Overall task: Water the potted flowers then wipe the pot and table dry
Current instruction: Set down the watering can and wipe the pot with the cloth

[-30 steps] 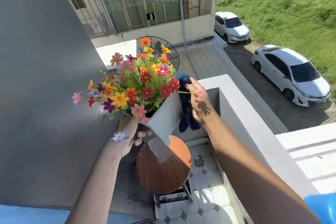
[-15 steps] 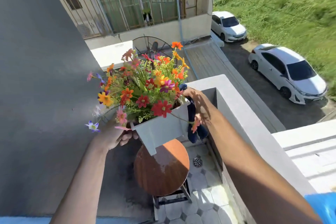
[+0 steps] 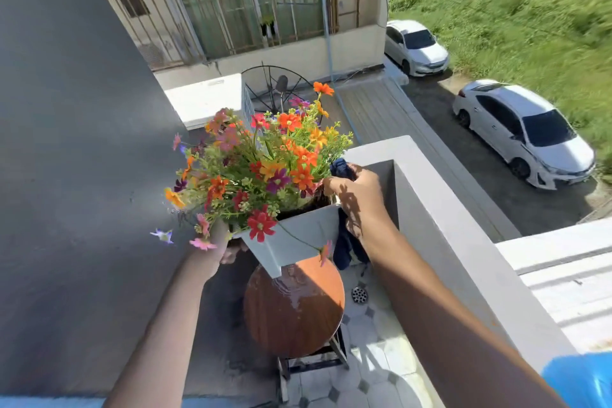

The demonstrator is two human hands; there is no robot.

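Observation:
A white square pot full of colourful flowers is held in the air just above a small round wooden table. My left hand grips the pot's left side, partly hidden by blossoms. At the pot's right rim my right hand presses a dark blue cloth, which hangs down along that side. The tabletop glistens with water near its back edge.
A grey wall rises on the left and a low grey parapet runs along the right. Below the table lie pale floor tiles with a round drain. Beyond the parapet are roofs and parked white cars.
The pot has swung from a leftward tilt to nearly upright and come lower, close over the table. My right hand with the cloth slid down to the pot's right rim.

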